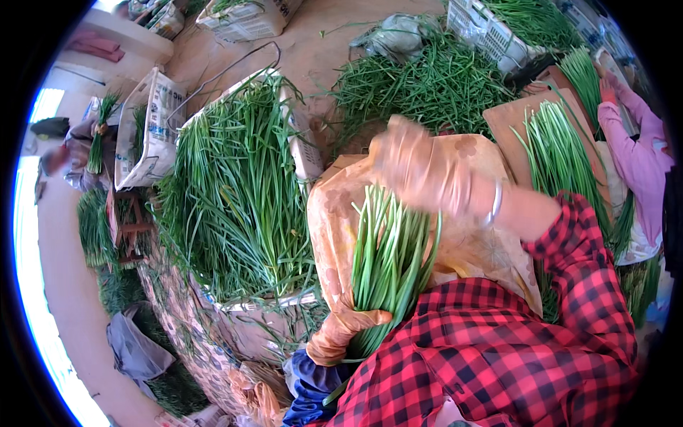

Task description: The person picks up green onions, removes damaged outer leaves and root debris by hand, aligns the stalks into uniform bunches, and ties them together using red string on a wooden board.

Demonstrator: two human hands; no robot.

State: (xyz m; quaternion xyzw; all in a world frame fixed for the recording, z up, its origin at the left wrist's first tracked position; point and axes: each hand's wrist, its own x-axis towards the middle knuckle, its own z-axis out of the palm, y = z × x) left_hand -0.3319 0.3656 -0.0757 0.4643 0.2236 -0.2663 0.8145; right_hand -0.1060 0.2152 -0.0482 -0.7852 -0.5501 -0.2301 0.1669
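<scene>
A bunch of long green stalks [381,251], apparently garlic chives, lies across an orange floral plastic apron [325,261] on the lap. My left hand [349,325], in an orange-brown glove, grips the bunch low down, its thumb laid across the stalks. Over the bunch's pale upper ends is my right hand [411,165], gloved and blurred by motion, with a silver bangle at the wrist. Its fingers are too smeared to show whether they hold anything.
Left of the lap, a white plastic crate [304,144] overflows with chives. Loose green leaves [427,80] cover the floor ahead. At right, another bunch [560,149] rests on a board [501,115], beside a co-worker's pink sleeve [635,144]. Another person [85,149] holds chives far left.
</scene>
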